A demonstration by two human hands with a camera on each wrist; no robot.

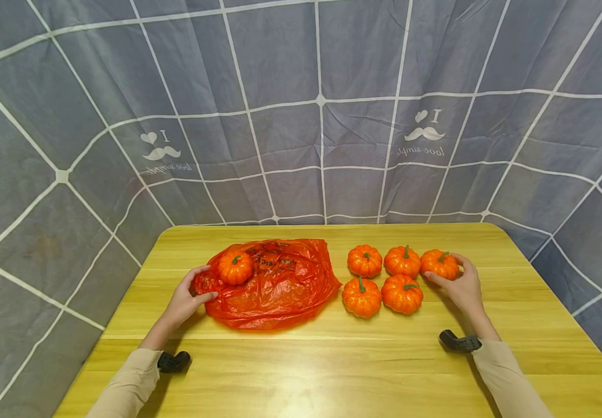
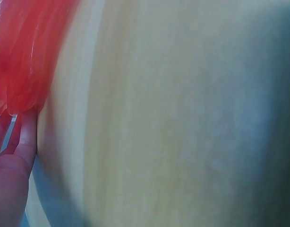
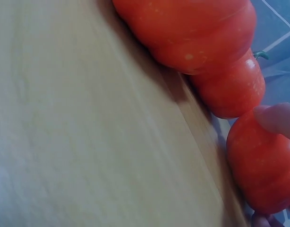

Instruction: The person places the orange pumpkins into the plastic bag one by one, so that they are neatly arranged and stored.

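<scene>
A red plastic bag (image 1: 290,290) with dark print lies spread on the table, and one small orange pumpkin (image 1: 235,267) sits at its left end. My left hand (image 1: 183,299) holds the bag's left edge between thumb and fingers; in the left wrist view the fingers (image 2: 26,137) meet the gathered red film. On the right, my right hand (image 1: 460,284) grips the far-right pumpkin (image 1: 439,265), thumb on its near side and fingers round its outer side. In the right wrist view the thumb (image 3: 279,120) presses on this pumpkin (image 3: 260,165).
Beside the gripped one stand several more pumpkins, among them a back one (image 1: 364,260) and a front one (image 1: 361,298), close together right of the bag. The wooden table (image 1: 306,371) ends at a grey checked curtain (image 1: 290,139) behind and at both sides.
</scene>
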